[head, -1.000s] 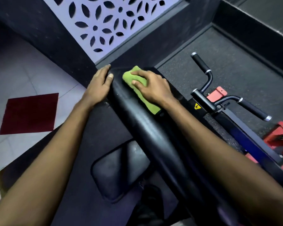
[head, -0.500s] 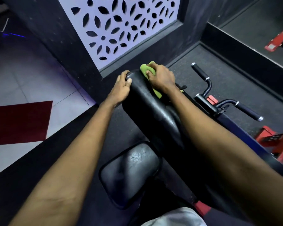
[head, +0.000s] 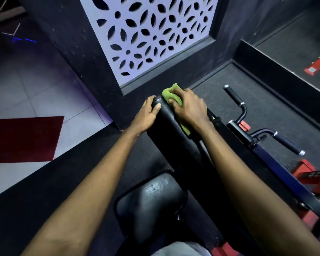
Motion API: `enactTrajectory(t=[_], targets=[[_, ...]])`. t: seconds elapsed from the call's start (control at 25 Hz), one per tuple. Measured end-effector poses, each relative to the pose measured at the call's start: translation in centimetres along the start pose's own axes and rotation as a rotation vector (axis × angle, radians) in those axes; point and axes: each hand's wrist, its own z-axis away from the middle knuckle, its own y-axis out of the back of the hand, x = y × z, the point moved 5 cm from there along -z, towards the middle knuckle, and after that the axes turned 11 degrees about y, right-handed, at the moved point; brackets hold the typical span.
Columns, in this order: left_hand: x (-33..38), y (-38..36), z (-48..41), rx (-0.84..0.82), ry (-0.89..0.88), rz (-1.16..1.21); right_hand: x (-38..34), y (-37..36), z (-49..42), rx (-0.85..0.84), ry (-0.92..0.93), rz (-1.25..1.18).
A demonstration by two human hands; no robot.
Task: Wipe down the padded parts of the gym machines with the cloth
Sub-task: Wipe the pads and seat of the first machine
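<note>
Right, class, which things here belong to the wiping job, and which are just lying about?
Belong to the job:
green cloth
right hand, holding the cloth
left hand, gripping the back pad
seat pad

Just lying about:
red mat
machine handles
cut-out wall panel

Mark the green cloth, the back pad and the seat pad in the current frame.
green cloth (head: 167,94), head view, exposed far corner.
back pad (head: 168,133), head view, bare front face between the arms.
seat pad (head: 151,204), head view, middle of its top.
</note>
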Motion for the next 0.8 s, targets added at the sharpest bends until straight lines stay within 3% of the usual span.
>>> enactTrajectory(t=[0.24, 0.4, 0.6, 0.8], targets=[[-1.8, 2.0, -1.1, -0.186, -0.030, 0.127, -1.8, -0.5, -2.9, -0.005, -0.163, 0.085], [-2.5, 2.6, -2.0, -0.315, -0.147, 0.265, -4.8, -0.6, 0.8, 0.069, -0.292, 0.307], [-4.5, 3.1, -3.5, -0.171, -0.192, 0.246, -5.9, -1.1, 1.0, 0.153, -0.480, 0.377], [-3.3, 4.9, -3.4, -0.223, -0.269, 0.102, -5.5, -1.5, -0.4, 0.130, -0.623, 0.375]])
